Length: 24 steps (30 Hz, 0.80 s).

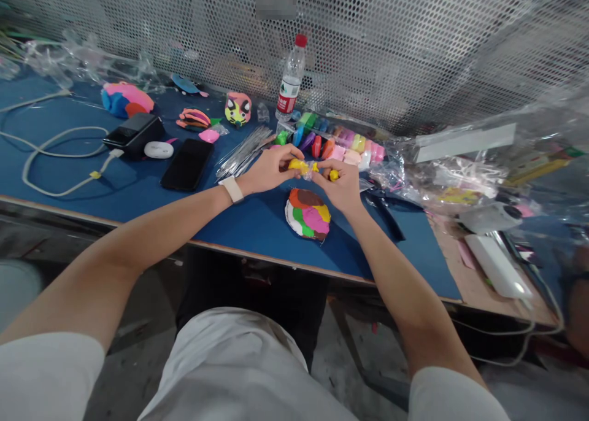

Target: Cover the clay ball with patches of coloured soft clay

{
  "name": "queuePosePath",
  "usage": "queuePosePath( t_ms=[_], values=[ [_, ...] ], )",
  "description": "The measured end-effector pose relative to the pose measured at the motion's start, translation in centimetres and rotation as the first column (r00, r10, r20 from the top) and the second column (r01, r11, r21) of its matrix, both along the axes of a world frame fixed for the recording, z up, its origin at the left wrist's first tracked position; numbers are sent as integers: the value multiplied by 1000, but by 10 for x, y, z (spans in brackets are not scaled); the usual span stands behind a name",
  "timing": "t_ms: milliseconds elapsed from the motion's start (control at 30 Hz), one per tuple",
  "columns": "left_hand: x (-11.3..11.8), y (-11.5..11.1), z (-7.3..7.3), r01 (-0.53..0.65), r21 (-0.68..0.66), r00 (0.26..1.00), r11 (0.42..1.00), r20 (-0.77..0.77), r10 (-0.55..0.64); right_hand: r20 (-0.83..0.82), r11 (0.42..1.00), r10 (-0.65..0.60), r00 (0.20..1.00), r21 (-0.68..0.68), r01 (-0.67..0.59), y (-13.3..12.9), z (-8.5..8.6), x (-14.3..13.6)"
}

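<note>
Nearest on the blue tabletop (257, 227) lies a rounded, multicoloured clay-like piece (309, 216), patched in orange, brown, green, pink, yellow and white. Its visible top looks largely coloured, so that covering seems well along; its underside is hidden, and whether anything remains there cannot be told.

Just beyond it, the left hand (278, 165) has its fingers closed on a soft yellow lump (297, 164) in clear plastic wrap. The right hand (339, 177) pinches the lump's other end, a small yellow ball (334, 175) caught among its curled fingers. The lump seems only partly unwrapped.

Beyond the piece sit colourful clay-like blocks (356, 146); farther left, a face-like yellow-and-pink piece (238, 109) appears finished. Behind the piece stands a clear, red-capped plastic bottle (291, 80); its red-and-white label carries writing too small to read surely.
</note>
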<state>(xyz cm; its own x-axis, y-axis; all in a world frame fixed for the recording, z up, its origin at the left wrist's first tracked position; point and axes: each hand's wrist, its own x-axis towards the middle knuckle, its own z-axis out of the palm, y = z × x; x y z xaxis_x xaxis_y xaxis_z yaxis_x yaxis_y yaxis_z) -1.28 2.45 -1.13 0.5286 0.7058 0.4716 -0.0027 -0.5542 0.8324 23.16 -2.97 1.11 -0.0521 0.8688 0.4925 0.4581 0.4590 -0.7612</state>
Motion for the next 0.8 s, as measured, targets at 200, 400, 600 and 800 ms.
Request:
queuePosePath(
  t_ms=[200, 400, 600, 800],
  values=[
    [0, 5, 0, -59, 40, 998, 997, 13, 59, -84, 999, -19, 996, -28, 17, 0, 6, 1],
    [-10, 7, 15, -310, 219, 901, 925, -242, 359, -426, 988, 11, 905, -135, -75, 2, 11, 4],
    [-15, 8, 15, -279, 321, 825, 905, -401, 397, -519, 959, 38, 854, -223, -178, -1, 12, -6],
    [-12, 12, 8, -328, 395, 867, 858, -235, 439, -621, 908, 33, 783, -310, -283, -6, 17, -11]
  ],
)
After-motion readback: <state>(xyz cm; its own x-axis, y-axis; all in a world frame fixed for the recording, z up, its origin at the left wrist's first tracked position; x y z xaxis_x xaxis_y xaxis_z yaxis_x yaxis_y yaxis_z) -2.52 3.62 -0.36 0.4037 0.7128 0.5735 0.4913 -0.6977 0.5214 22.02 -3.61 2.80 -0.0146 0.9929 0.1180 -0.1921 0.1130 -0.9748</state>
